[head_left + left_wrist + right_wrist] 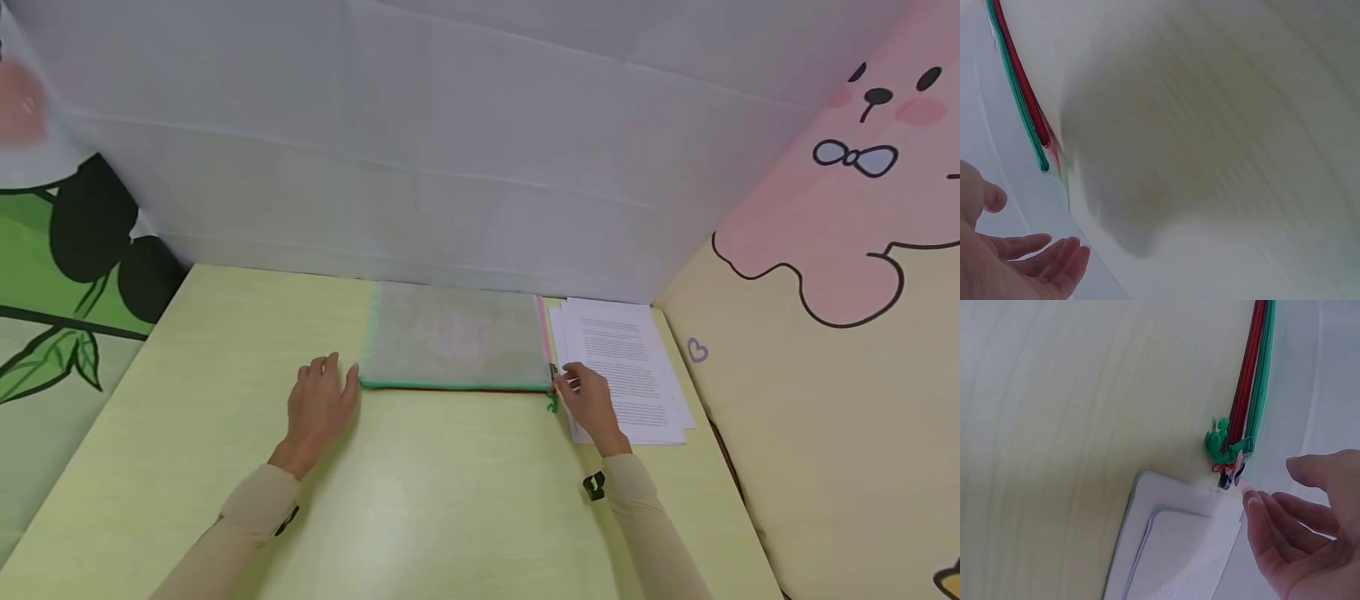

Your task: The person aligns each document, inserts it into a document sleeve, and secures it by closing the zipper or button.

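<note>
A translucent mesh zip pouch (pixel 457 337) with green zipper edging lies flat at the back of the table. Under its green zipper (pixel 1262 387), a red zipper (pixel 1247 381) shows in both wrist views, so a second pouch seems stacked beneath. My left hand (pixel 318 404) is by the pouch's front left corner, fingers relaxed and thumb apart. By the front right corner is my right hand (pixel 590 404), its fingers loosely bent and its thumb apart from them. Its fingertips are close to the zipper pulls and a green tassel (pixel 1217 442); whether they touch the corner I cannot tell.
A stack of printed paper sheets (pixel 622 358) lies to the right of the pouch, partly under my right hand. A pale wall (pixel 420 150) rises behind the table (pixel 405 492). Cartoon-printed panels (pixel 847 375) stand at both sides.
</note>
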A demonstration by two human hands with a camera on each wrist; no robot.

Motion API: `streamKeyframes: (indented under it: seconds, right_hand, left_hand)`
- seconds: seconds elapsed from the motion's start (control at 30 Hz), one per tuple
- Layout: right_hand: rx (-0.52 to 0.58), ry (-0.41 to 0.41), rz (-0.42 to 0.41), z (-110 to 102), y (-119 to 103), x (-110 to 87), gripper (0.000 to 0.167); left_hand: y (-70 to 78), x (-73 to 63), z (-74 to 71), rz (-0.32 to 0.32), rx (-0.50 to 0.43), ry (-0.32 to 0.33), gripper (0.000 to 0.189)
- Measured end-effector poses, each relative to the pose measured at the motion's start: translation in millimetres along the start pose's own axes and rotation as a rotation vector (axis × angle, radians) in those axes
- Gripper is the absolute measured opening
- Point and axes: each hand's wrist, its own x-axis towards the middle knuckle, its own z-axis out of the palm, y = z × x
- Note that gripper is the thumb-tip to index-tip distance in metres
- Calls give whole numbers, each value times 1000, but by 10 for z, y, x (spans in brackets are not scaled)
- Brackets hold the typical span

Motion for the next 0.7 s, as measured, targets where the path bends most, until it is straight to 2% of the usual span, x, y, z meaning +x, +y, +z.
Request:
streamKeyframes:
  seconds: [0.17,0.37,0.47,0.7]
  right_hand:
    - [9,-1,30,57,0,35,25]
    - [-4,-6,71,110,-9,56,22]
    - [-16,-15,92,133,-6,69,22]
    - [-51,-20,99,178,-15,83,19]
  left_hand:
    - [-10,42,73,-50,-42,-34,44]
    - [-16,74,135,-123,-87,-138,45]
    - [-10,82,151,-131,-96,-171,44]
    - [-10,96,209,-132,-136,-195,39]
